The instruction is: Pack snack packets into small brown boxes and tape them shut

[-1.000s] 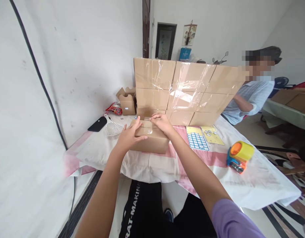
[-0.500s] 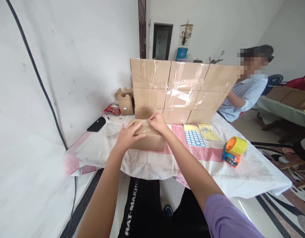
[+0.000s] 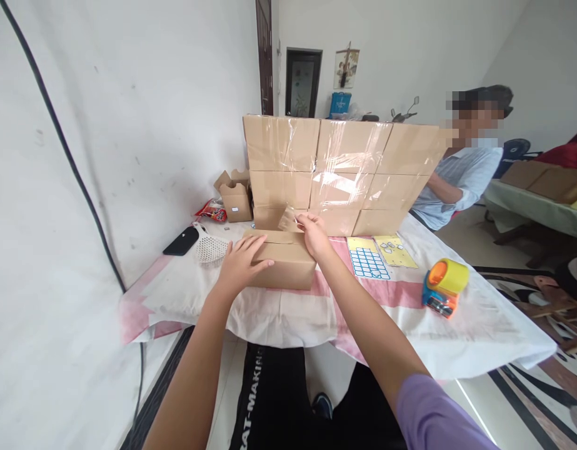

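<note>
A small brown cardboard box (image 3: 288,269) lies on the cloth-covered table (image 3: 480,337) in front of me. My left hand (image 3: 239,265) rests flat on the box's near left top edge, pressing it down. My right hand (image 3: 314,234) is at the box's far right corner, its fingertips pinching a strip of clear tape (image 3: 288,220) lifted off the top of the box. Behind the box stands a wall of stacked cardboard boxes (image 3: 344,175) wrapped in clear tape.
A yellow and blue tape dispenser (image 3: 445,287) sits at the right. Sticker sheets (image 3: 369,262) lie beside the box. A white mesh scoop (image 3: 209,249), black phone (image 3: 180,240), red packet (image 3: 212,211) and open small box (image 3: 235,195) are at the left. Another person (image 3: 461,178) sits behind the stack.
My right hand has risen from the box's top, pulling the strip of clear tape up off it. My left hand has stayed on the box.
</note>
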`<state>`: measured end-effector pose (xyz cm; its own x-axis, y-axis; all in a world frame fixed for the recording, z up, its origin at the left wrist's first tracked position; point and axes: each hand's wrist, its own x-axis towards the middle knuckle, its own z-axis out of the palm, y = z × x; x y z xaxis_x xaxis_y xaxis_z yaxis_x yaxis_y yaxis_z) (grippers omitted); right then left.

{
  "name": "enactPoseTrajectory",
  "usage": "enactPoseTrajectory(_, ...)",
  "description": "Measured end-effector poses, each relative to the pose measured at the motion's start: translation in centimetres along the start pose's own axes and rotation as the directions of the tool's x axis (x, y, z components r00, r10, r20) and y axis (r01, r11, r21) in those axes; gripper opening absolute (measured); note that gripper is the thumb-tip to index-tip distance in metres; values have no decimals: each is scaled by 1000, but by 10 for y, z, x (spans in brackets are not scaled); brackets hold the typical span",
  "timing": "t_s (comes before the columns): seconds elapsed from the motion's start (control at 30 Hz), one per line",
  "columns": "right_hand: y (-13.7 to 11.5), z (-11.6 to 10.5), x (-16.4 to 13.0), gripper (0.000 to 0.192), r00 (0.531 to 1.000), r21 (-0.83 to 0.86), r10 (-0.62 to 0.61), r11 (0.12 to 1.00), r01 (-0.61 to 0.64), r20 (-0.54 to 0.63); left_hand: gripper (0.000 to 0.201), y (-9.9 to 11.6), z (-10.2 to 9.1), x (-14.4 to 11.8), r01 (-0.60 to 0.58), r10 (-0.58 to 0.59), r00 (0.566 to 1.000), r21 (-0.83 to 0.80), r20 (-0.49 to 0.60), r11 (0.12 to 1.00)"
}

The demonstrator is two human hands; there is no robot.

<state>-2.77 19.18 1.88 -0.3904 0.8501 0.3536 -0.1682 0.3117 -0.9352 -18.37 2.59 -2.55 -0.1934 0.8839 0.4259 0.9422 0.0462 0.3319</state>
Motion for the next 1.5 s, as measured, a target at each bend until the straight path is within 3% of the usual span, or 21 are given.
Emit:
enactPoseTrajectory(0.13,-14,-18,2,34,999,277,9,961,4,-47,59,-8,5,-3,-139,153,978,98,-144,985)
enactPoseTrajectory(0.27,-26,-31,11,30,1000,505,12,863,0,-21,62,-10,5,-6,-253,334,880,262,-337,931)
enactPoseTrajectory(0.37,-33,-32,19,24,997,401,-48,916,22,55,52,-9,4,-5,-303,405,811,289,-422,908)
enactPoseTrajectory(0.57,-57,-26,16,20,960,250,-259,941,228,101,68,-5,3,-5,-313,387,843,245,-373,918)
enactPoseTrajectory(0.73,-62,-26,14,18,951,274,-292,927,255,102,86,-2,9,-10,-291,410,778,305,-476,907)
enactPoseTrajectory(0.8,-61,-28,16,16,951,295,-280,927,232,131,85,-1,11,-9,-263,384,808,310,-446,914)
enactPoseTrajectory(0.93,-61,-38,19,15,947,309,-295,919,245,127,50,0,13,-2,-278,360,899,311,-249,909)
enactPoseTrajectory(1.1,-63,-49,19,13,952,289,-287,925,247,102,24,6,4,13,-200,280,915,275,-292,940)
enactPoseTrajectory(1.17,-64,-49,19,13,954,273,-274,933,232,125,13,9,-2,21,-172,233,946,261,-225,950)
enactPoseTrajectory(1.3,-66,-46,16,13,967,171,-185,973,155,174,17,13,-11,30,-193,204,979,239,-22,952)
enactPoseTrajectory(1.5,-73,-40,3,15,943,5,-56,998,58,329,20,17,-15,30,-128,145,988,254,-51,959)
